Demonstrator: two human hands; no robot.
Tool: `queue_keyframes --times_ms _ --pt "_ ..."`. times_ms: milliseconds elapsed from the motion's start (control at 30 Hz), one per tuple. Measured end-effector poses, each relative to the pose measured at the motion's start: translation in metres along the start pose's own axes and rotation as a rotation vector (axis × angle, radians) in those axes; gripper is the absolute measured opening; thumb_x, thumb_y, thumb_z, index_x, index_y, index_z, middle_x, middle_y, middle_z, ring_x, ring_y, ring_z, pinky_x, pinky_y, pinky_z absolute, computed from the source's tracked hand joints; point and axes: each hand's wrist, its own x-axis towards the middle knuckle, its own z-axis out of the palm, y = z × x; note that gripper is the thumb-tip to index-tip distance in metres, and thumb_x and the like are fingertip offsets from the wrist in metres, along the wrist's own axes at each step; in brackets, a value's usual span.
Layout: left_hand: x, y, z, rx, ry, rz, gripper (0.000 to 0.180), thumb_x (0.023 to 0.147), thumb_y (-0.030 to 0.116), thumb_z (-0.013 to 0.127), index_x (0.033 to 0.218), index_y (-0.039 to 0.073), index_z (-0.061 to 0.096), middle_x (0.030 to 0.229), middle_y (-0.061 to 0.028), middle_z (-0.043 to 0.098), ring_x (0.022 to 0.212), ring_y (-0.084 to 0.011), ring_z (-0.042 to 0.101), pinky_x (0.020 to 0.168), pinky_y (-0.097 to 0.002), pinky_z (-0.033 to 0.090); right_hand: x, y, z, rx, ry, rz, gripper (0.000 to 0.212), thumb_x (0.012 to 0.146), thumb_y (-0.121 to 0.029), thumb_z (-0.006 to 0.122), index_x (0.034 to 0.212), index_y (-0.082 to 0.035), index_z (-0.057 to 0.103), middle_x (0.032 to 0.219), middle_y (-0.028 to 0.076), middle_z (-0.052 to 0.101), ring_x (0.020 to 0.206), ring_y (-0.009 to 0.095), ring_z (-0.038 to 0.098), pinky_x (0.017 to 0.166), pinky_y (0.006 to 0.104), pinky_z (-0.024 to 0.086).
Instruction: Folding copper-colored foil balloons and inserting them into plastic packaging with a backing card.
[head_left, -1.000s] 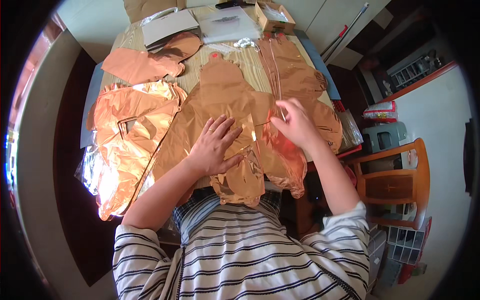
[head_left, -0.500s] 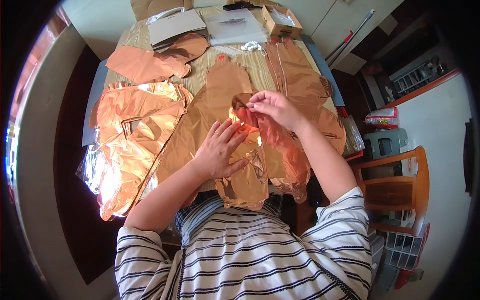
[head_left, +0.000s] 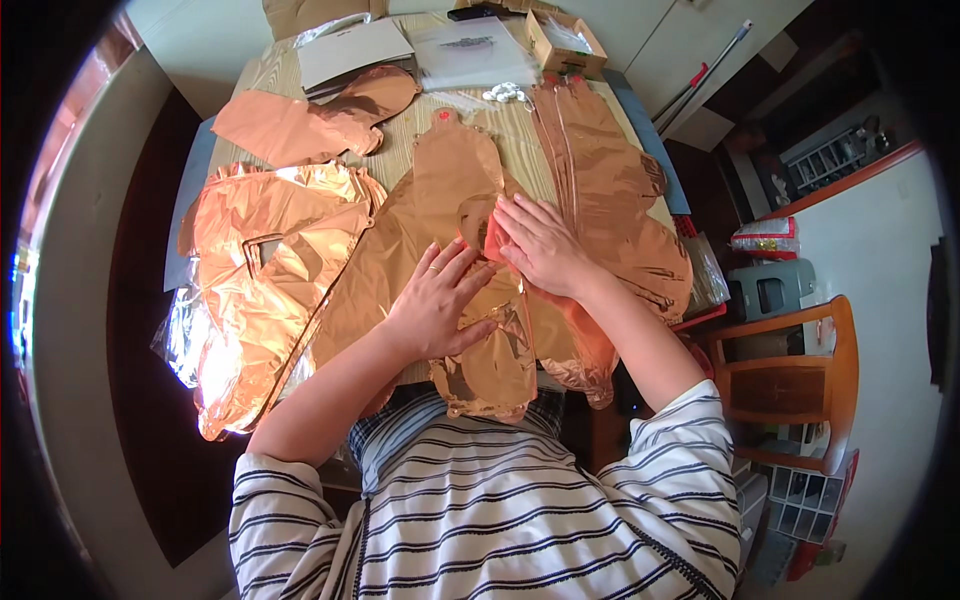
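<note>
A flat copper-coloured foil balloon (head_left: pixel 455 160) lies down the middle of the table, its lower end hanging over the near edge. My left hand (head_left: pixel 442 300) rests on it with the fingers spread. Beside it, my right hand (head_left: pixel 540 245) lies flat with stretched fingers, pressing on the foil. Some reddish, shiny foil shows between the two hands and under the right palm; most of that part is covered. Neither hand grips anything that I can see.
More copper foil balloons lie in a heap (head_left: pixel 285 270) at the left and a stack (head_left: pixel 600 180) at the right. At the back are white sheets (head_left: pixel 355 55), a clear plastic bag (head_left: pixel 475 55), small white pieces (head_left: pixel 503 92) and a cardboard box (head_left: pixel 565 45). A wooden chair (head_left: pixel 780 385) stands at the right.
My right hand has let go of the pinched foil and come down flat on it. The raised reddish foil now lies lower. My left hand has stayed in place.
</note>
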Motion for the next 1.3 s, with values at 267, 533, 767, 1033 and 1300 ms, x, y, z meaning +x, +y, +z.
queue_keyframes --times_ms 267,533,767,1033,1300 --pt "0.000 0.000 -0.003 -0.170 0.076 -0.029 0.071 0.089 0.048 0.070 0.143 0.006 0.052 0.146 -0.0211 0.048 0.143 -0.0420 0.040 0.121 -0.0575 0.026 0.003 0.001 -0.005 -0.037 -0.111 0.004 0.060 0.105 -0.031 0.049 0.158 -0.006 0.035 0.166 0.015 0.030 0.153 0.036 0.025 0.124 0.0491 0.020" --pt "0.020 -0.003 -0.036 -0.163 0.198 0.003 0.060 0.090 0.043 0.071 0.135 0.005 0.056 0.143 -0.0218 0.050 0.137 -0.0420 0.044 0.120 -0.0562 0.028 0.003 0.006 -0.003 -0.032 -0.137 0.012 0.059 0.107 -0.035 0.044 0.159 -0.008 0.031 0.167 0.016 0.026 0.154 0.038 0.021 0.125 0.0492 0.018" --pt "0.001 -0.026 -0.005 0.024 0.055 -0.028 0.071 0.093 0.058 0.061 0.143 0.008 0.054 0.152 -0.0203 0.045 0.147 -0.0428 0.034 0.122 -0.0573 0.023 0.006 0.000 -0.009 -0.024 -0.148 0.023 0.061 0.105 -0.033 0.050 0.158 -0.008 0.033 0.166 0.016 0.029 0.153 0.037 0.023 0.124 0.0485 0.019" --pt "0.013 -0.005 -0.025 -0.001 0.089 0.042 0.079 0.091 0.062 0.062 0.146 0.007 0.051 0.154 -0.0202 0.043 0.148 -0.0405 0.033 0.124 -0.0549 0.021 0.005 0.003 -0.006 -0.005 -0.150 0.044 0.063 0.103 -0.034 0.052 0.158 -0.009 0.033 0.166 0.015 0.028 0.152 0.037 0.023 0.124 0.0483 0.019" --pt "0.008 -0.018 -0.001 0.011 0.053 0.037 0.083 0.084 0.055 0.070 0.147 0.006 0.050 0.152 -0.0202 0.047 0.145 -0.0407 0.038 0.122 -0.0546 0.026 0.005 0.005 -0.012 0.132 0.021 0.064 0.059 0.100 -0.032 0.060 0.151 -0.008 0.043 0.161 0.019 0.035 0.146 0.038 0.036 0.119 0.0474 0.030"
